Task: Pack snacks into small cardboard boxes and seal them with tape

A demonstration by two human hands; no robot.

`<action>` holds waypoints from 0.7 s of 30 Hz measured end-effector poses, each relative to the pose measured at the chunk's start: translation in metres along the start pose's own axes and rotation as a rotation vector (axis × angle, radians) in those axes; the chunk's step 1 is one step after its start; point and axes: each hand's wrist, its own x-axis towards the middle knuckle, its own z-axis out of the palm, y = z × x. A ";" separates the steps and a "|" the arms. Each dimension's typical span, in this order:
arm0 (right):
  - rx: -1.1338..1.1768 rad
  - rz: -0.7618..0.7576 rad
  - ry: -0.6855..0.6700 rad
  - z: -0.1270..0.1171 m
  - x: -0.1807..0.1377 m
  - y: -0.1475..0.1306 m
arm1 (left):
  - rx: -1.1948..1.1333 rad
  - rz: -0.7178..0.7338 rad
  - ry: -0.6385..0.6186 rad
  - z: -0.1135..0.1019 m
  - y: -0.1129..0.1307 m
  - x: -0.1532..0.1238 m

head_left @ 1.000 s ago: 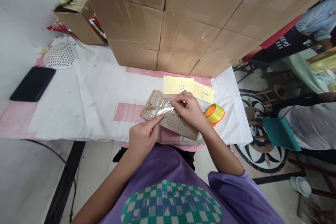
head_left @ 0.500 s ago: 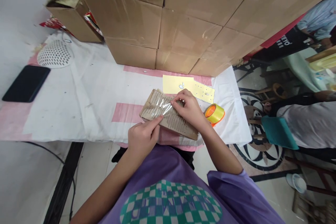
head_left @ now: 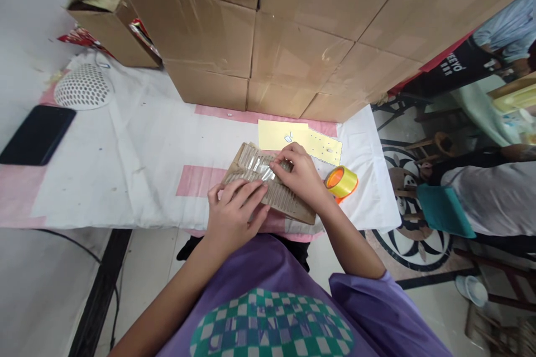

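Corrugated cardboard piece [head_left: 288,203], brown and ribbed, lies flat near the front edge of a table covered in a white cloth [head_left: 138,145] with pink bands showing through. A strip of clear shiny tape [head_left: 256,165] runs across its upper ribs. Its far corner nearly reaches a pale yellow paper sheet [head_left: 276,134] dotted with small holes, and an orange-cored roll of yellow tape [head_left: 342,182] sits just beside its right end.

Behind it a wall of stacked brown cartons [head_left: 293,28] fills the back of the table. Farther left stand an open smaller box [head_left: 113,33], a white perforated round cover [head_left: 84,86] and a dark flat phone-like slab [head_left: 37,135]. Off to the right is a patterned tile floor [head_left: 402,245], with wooden stools and parts of other people in dark and light clothing.

The left hand [head_left: 234,215] lies flat with fingers spread, pressing on the near left part of the cardboard, gripping nothing. The right hand [head_left: 299,175] rests on the middle of the piece, fingers curled down and fingertips [head_left: 274,166] pressing the tape against the ribs; it is not closed around anything. Purple sleeves and a checked shirt print fill the bottom of the view.
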 end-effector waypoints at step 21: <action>-0.365 0.285 0.383 -0.077 0.026 0.094 | -0.031 0.038 0.041 0.005 -0.006 -0.015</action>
